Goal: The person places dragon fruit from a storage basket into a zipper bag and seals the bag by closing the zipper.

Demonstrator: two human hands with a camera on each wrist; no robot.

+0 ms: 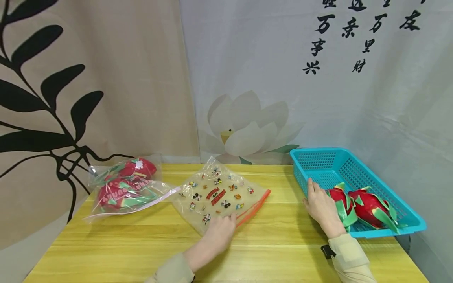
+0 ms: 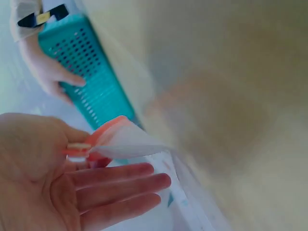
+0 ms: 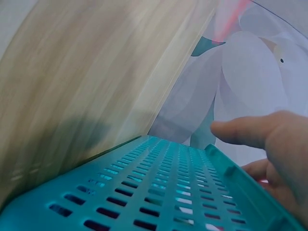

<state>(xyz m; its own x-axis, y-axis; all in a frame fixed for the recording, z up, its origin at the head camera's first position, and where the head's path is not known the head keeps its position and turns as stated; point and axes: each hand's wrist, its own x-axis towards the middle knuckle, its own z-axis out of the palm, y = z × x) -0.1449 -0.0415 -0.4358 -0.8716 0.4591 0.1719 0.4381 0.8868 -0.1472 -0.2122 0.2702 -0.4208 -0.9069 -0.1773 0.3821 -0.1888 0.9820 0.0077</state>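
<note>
My left hand pinches the orange zip edge of a clear zip bag printed with small cartoon figures; the bag rests on the table. In the left wrist view, thumb and forefinger are at the orange zip strip, the other fingers stretched out. My right hand reaches over the left rim of a blue perforated basket, its thumb straight above the rim and the other fingers partly hidden behind it. Beside that hand, two red dragon fruits with green scales lie in the basket's near end.
At the table's left stands another clear zip bag with dragon fruits inside and a pale zip edge. The wooden table ends at a printed cloth backdrop. The basket reaches the table's right edge.
</note>
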